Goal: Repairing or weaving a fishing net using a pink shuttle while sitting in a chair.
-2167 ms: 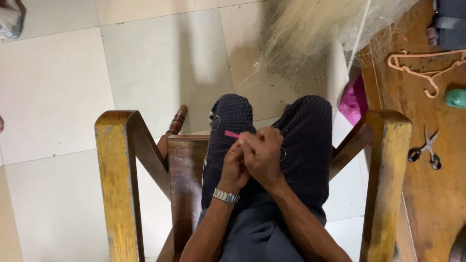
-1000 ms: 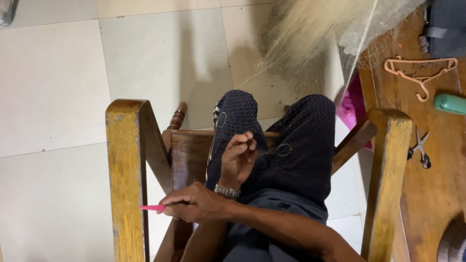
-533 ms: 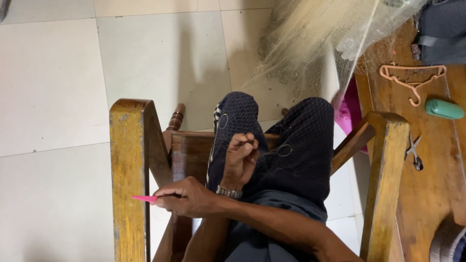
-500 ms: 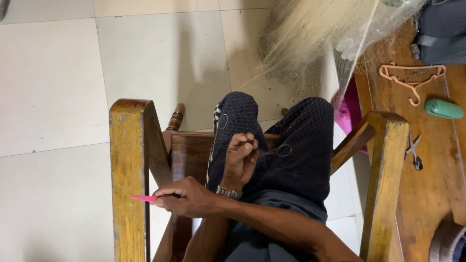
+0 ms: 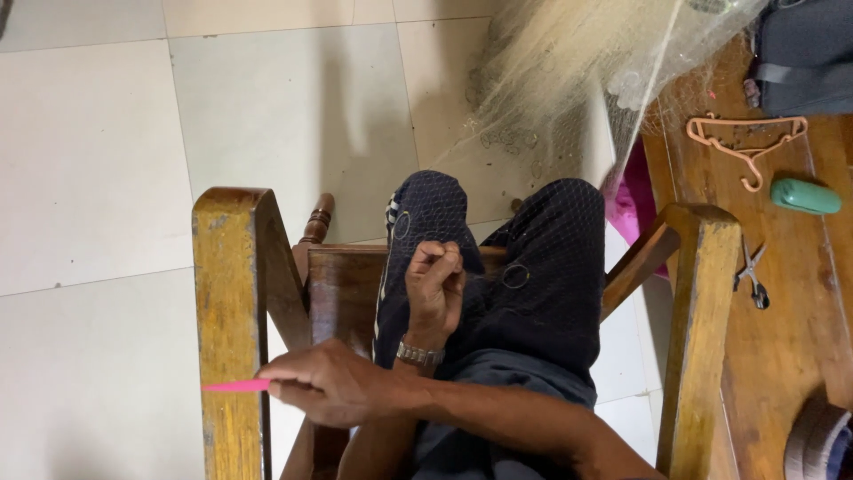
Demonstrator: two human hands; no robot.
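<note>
2 bare hands in view, both at lower centre of frame, above a dark-clothed lap. Right hand (image 5: 333, 384) crossed over to lower left, fingers closed on a pink netting needle (image 5: 235, 386); needle tip pointing left, lying across the front of the left chair post. Left hand (image 5: 435, 283) raised at centre of frame, fingers pinched shut on fine fishing net (image 5: 551, 98) mesh over the left knee; metal wristwatch (image 5: 419, 355) on that wrist. Net draped over both knees, rising to a pale, translucent bunch at upper right of frame. Small ring (image 5: 515, 276) visible on the mesh just right of the left hand, a 2nd ring near the left knee. Thread between needle and net too fine to confirm.

Wooden chair (image 5: 229, 293) frame surrounding the lap: 1 worn yellow-brown post at left, 1 at right, darker crossbar between, turned leg behind at centre. Pale tiled floor (image 5: 107, 151) across left and upper part of frame.

Wooden table (image 5: 782, 338) at right edge. On it: peach plastic hanger (image 5: 748, 142) at upper right, green oblong case (image 5: 805, 196) just below, small scissors (image 5: 753, 274) lower down near the right chair post. Dark bag (image 5: 804, 53) in upper right corner. Pink object (image 5: 635, 209) between table and right knee, kind not determinable.
</note>
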